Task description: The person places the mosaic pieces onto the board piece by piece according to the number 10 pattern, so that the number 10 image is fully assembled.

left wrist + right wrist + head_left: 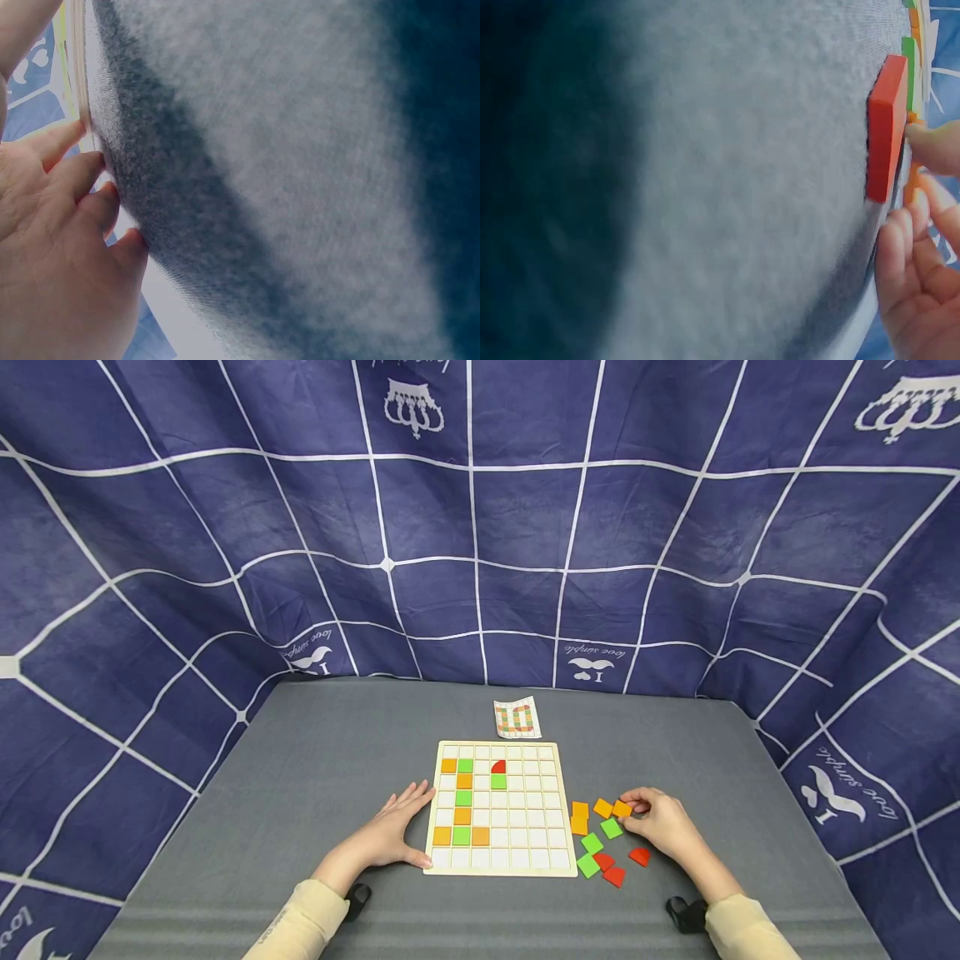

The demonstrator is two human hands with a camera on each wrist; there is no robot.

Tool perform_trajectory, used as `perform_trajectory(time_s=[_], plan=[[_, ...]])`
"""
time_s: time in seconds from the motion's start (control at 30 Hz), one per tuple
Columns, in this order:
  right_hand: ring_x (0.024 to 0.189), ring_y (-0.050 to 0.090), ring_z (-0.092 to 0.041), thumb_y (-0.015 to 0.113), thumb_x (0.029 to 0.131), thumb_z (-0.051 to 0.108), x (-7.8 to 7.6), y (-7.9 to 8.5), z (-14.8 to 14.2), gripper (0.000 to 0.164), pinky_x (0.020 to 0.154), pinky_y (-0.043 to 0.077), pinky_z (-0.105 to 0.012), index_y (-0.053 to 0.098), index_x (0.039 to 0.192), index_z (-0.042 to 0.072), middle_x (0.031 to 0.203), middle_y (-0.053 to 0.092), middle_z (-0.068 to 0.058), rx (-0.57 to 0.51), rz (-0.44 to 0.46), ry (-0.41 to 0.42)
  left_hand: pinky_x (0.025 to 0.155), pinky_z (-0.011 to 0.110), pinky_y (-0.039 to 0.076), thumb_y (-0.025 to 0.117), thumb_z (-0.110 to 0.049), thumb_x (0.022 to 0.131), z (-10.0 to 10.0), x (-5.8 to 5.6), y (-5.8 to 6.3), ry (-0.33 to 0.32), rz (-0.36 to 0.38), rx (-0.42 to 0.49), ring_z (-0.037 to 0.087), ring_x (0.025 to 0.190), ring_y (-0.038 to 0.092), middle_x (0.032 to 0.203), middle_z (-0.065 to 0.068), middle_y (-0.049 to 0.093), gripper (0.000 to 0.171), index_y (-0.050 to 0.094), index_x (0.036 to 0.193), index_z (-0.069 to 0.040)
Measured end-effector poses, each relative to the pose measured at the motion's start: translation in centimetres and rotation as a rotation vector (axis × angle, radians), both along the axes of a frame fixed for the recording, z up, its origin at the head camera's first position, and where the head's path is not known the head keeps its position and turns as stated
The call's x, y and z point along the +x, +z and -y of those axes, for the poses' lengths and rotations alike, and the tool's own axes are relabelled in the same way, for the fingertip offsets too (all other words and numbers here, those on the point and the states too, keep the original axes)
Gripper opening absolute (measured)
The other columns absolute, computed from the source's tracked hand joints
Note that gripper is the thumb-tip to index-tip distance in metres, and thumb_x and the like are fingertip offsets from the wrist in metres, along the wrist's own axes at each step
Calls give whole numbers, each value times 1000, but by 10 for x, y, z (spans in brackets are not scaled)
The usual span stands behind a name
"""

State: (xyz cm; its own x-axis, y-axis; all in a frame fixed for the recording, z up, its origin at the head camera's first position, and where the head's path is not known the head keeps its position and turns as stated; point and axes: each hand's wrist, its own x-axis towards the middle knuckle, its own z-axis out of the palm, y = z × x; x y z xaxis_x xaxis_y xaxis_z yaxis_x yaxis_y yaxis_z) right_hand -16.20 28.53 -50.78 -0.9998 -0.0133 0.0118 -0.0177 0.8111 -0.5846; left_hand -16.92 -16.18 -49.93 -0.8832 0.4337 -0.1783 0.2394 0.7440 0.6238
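A cream grid board lies on the grey table, with several orange and green square tiles toward its left side. Further right on it, a red quarter-round tile sits directly above a green tile. My left hand rests at the board's left edge, fingers spread and thumb by the lower corner. To the right of the board, my right hand pinches an orange square tile between thumb and fingers. In the right wrist view, a red tile stands large in front of that hand.
Loose orange tiles, green tiles and red quarter-round tiles are scattered right of the board. A small printed pattern card lies behind it. Blue checked curtain encloses the table's back and sides.
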Motion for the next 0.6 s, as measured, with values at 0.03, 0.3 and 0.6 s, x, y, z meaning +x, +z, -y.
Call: perform_trajectory(time_s=[0.03, 0.3, 0.6], plan=[[81, 60, -13, 81, 76, 10, -1, 0, 0, 26, 68, 52, -22, 72, 100, 6, 92, 67, -3, -9, -4, -1, 122, 60, 11, 95, -33, 56, 0, 0, 0, 1, 0, 0, 40, 151, 16, 161, 21, 25, 118, 34, 152, -1], [78, 61, -13, 79, 78, 7, -10, 12, 10, 27, 65, 52, -18, 71, 104, 4, 92, 64, -6, -104, 3, -28, 122, 60, 11, 94, -33, 57, 1, -2, -3, -1, -7, -8, 39, 151, 16, 161, 20, 25, 117, 34, 153, -2], [81, 61, -14, 77, 80, 7, -27, 23, 47, 27, 66, 52, -16, 71, 106, 5, 98, 61, -8, -202, 19, -30, 122, 60, 11, 94, -34, 59, 2, -2, -2, -19, 6, -2, 40, 151, 14, 162, 20, 22, 116, 32, 153, -2]])
